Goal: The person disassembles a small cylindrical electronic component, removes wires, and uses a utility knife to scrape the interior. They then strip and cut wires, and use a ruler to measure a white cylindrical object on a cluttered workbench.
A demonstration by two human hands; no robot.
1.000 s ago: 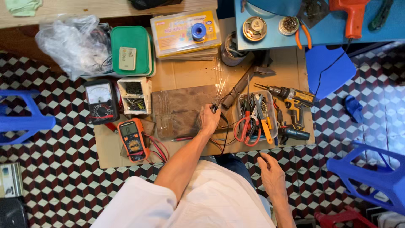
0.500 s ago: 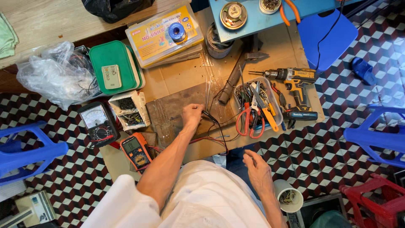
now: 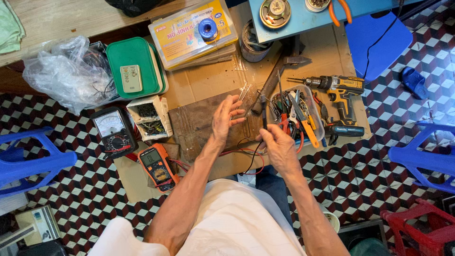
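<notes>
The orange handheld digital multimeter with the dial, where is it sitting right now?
In the head view, the orange handheld digital multimeter lies on the brown cardboard sheet, to the left of the person's left forearm, just below the black analog meter.

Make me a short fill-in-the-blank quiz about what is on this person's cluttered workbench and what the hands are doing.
1. The right hand pinches a thin black ____ between its fingertips.
2. The left hand hovers with fingers spread over the brown ____ mat.
3. The orange digital multimeter lies just ____ of the black analogue meter in the picture.
4. The yellow-and-black cordless drill lies to the ____ of the clear plastic tool tray.

Missing words: probe; cardboard; right; right
</notes>
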